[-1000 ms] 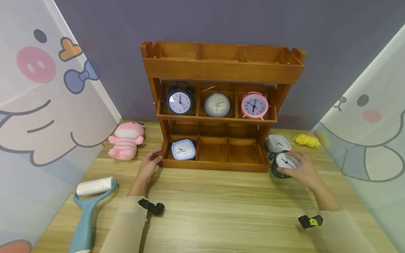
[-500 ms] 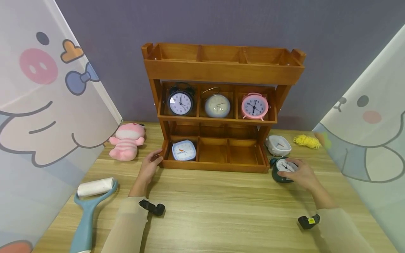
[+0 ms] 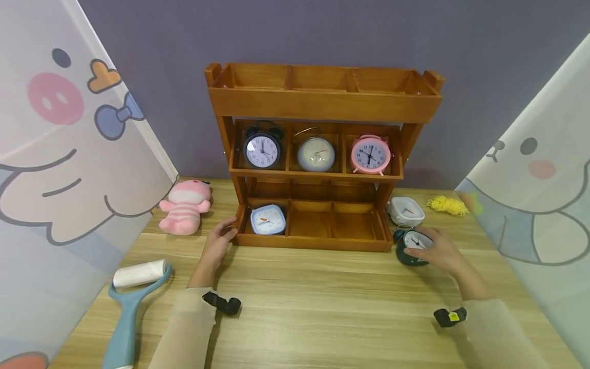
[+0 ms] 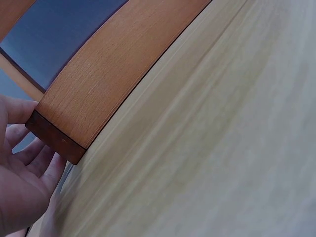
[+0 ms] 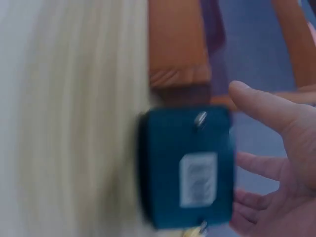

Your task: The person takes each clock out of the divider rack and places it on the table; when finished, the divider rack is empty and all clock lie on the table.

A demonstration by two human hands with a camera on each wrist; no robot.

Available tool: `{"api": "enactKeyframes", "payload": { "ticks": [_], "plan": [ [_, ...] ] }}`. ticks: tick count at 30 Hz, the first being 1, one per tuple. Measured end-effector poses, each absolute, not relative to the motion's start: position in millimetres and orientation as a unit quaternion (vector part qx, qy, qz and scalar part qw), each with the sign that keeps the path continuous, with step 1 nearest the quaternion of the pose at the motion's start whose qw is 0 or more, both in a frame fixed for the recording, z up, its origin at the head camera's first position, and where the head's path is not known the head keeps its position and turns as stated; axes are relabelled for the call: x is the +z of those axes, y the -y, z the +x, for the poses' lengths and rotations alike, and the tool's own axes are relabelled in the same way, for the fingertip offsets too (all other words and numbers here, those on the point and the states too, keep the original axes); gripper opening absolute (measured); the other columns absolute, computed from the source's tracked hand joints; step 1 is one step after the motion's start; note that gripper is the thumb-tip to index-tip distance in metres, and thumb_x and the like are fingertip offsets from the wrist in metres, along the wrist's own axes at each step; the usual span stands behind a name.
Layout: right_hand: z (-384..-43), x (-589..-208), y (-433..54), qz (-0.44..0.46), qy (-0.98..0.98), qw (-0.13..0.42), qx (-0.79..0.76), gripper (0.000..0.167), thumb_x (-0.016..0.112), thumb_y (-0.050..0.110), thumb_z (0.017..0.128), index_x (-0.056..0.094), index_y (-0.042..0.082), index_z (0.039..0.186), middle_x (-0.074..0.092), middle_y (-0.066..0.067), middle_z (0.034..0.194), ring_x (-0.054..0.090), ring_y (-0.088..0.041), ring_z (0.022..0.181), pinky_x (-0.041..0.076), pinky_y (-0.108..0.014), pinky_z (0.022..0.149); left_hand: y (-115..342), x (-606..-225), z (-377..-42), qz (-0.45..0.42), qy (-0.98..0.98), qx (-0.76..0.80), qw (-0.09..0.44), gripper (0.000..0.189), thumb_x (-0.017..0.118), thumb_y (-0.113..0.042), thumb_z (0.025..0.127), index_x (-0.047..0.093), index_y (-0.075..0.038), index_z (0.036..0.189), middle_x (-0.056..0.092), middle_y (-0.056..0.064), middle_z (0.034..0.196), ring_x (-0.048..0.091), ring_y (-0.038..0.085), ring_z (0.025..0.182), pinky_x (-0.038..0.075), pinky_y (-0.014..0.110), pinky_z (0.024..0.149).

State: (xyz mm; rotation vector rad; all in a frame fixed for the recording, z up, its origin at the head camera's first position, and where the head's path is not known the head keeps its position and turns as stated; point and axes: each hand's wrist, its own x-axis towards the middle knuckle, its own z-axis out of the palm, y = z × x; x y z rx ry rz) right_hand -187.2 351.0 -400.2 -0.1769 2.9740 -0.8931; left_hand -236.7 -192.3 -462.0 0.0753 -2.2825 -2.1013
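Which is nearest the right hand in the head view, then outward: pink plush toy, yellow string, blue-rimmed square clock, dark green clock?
1. Dark green clock, at the right hand.
2. Yellow string, beyond the hand, far right.
3. Blue-rimmed square clock, bottom-left compartment of the rack.
4. Pink plush toy, left of the rack.

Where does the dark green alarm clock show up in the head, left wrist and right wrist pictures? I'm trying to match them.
Head: the dark green alarm clock is right of centre, at the right hand.
Left wrist: not in it.
Right wrist: just below and right of centre, its barcode label showing.
Shared landmark: the wooden rack, partly seen in both wrist views.
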Motion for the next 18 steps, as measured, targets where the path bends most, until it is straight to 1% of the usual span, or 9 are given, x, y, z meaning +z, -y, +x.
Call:
{"api": "enactKeyframes", "payload": {
  "ticks": [4,9,12,14,18],
  "plan": [
    [-189,-388,-334,-0.063,-0.963,0.013,-0.263,0.08,0.075,0.041,0.085,0.043,-0.012,0.136,0.029,-0.047,0.134,0.034,-0.064,0.116,0.035,-0.072,0.087,192,-461,-236,0.025,0.737,-0.675,0.018,0.042,0.048,0.0,0.1,0.044,0.006,0.141,0.041,0.024,0.142,0.04,0.032,0.127,0.033,0.04,0.104],
    [-193,-376,-307,-0.076,-0.959,0.012,-0.273,0.078,0.072,0.043,0.087,0.043,-0.007,0.139,0.028,-0.043,0.138,0.036,-0.061,0.119,0.035,-0.07,0.09,192,-460,-236,0.026,0.735,-0.677,0.02,0.042,0.048,0.0,0.099,0.044,0.006,0.14,0.041,0.024,0.143,0.039,0.033,0.128,0.032,0.042,0.105],
    [-195,-372,-292,-0.09,-0.953,0.014,-0.289,0.077,0.07,0.042,0.089,0.041,-0.005,0.142,0.027,-0.04,0.141,0.035,-0.059,0.121,0.034,-0.07,0.092,192,-460,-235,0.027,0.735,-0.677,0.02,0.042,0.048,0.0,0.099,0.044,0.006,0.14,0.04,0.025,0.143,0.039,0.033,0.128,0.031,0.042,0.106],
    [-197,-370,-284,-0.104,-0.948,0.012,-0.299,0.075,0.07,0.039,0.09,0.04,-0.006,0.143,0.027,-0.039,0.142,0.035,-0.058,0.122,0.034,-0.07,0.092,191,-460,-235,0.028,0.735,-0.677,0.018,0.042,0.048,0.0,0.099,0.044,0.006,0.141,0.041,0.025,0.143,0.039,0.033,0.128,0.031,0.042,0.106],
    [-201,-370,-266,-0.123,-0.942,0.002,-0.311,0.071,0.07,0.034,0.091,0.041,-0.005,0.142,0.03,-0.037,0.143,0.035,-0.056,0.125,0.032,-0.069,0.095,192,-462,-236,0.028,0.733,-0.679,0.018,0.042,0.048,0.0,0.1,0.044,0.006,0.141,0.041,0.024,0.143,0.039,0.032,0.128,0.031,0.042,0.106]
  ]
}}
